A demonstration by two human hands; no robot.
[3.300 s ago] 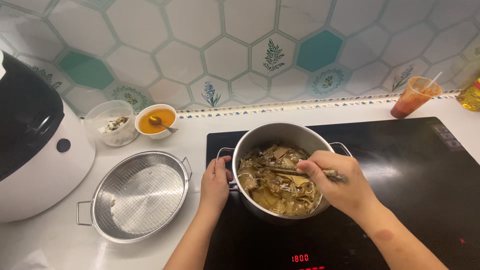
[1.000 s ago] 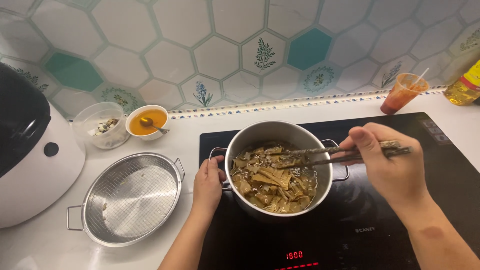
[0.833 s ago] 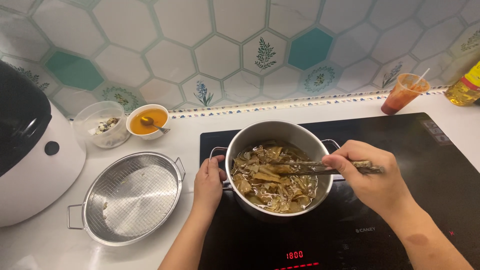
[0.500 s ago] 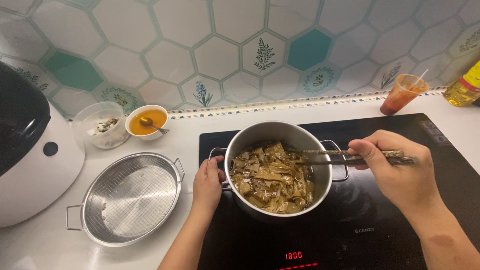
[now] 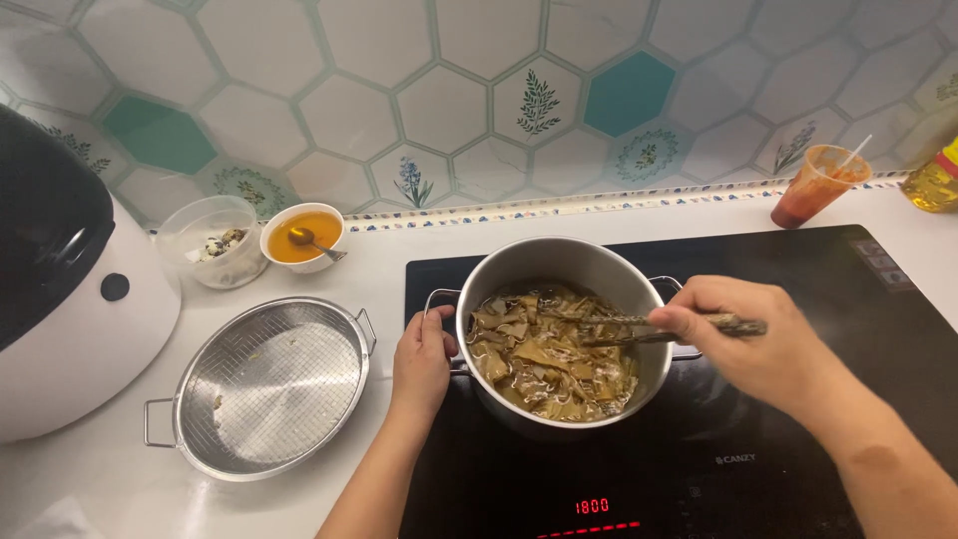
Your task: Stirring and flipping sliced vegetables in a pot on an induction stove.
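Observation:
A steel pot (image 5: pixel 559 265) full of brownish food pieces in broth stands on a black induction cooktop (image 5: pixel 798 439). My left hand (image 5: pixel 421 359) grips the pot's left handle. My right hand (image 5: pixel 758 339) reaches over the pot's right rim and holds a pair of chopsticks (image 5: pixel 639 327), whose tips dip into the food near the middle of the pot.
A round steel mesh strainer (image 5: pixel 264 384) lies left of the pot on the white counter. Behind it stand a clear bowl (image 5: pixel 212 243) and a small bowl of orange sauce with a spoon (image 5: pixel 302 238). A white and black appliance (image 5: pixel 60 289) fills the left. A red drink cup (image 5: pixel 816 187) and an oil bottle (image 5: pixel 936 180) stand at the back right.
My right hand has swept the chopsticks back and forth through the food, drawing right and then back in. The left hand has stayed on the handle.

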